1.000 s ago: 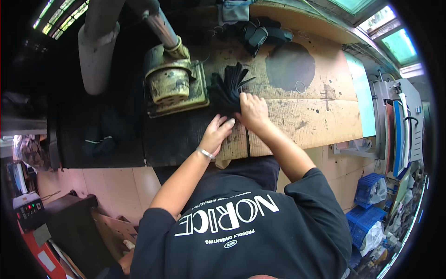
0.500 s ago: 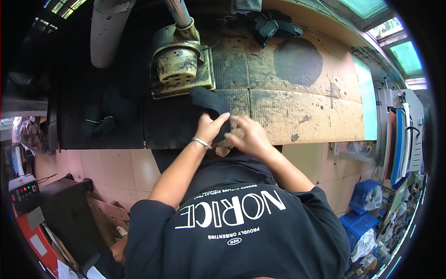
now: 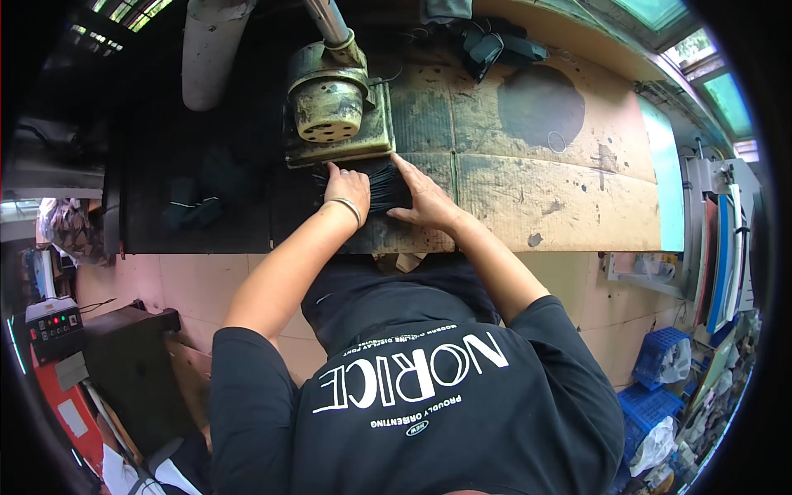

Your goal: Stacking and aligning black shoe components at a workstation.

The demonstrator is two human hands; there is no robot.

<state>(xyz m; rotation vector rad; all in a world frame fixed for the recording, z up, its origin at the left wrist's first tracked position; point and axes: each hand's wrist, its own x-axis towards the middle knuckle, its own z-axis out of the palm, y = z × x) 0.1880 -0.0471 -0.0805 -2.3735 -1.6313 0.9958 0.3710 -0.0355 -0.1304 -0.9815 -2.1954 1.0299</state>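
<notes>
Two hands (image 3: 350,188) (image 3: 429,200) have the black bundle (image 3: 388,189) between them, right spread, left's grip unclear.

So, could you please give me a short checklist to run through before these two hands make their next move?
1. Left hand on the black bundle: ok, it lies against the bundle's left part.
2. Right hand at the bundle's right end: ok, thumb and fingers spread apart.
3. Right fingertips clear of the stained machine base: cannot tell, they look very close to its corner.
4. Band around the black bundle: cannot tell, the left hand covers part of it.
5. Cardboard free of marks: not ok, it has dark stains.
6. Far dark bundle away from the hands: ok.
</notes>
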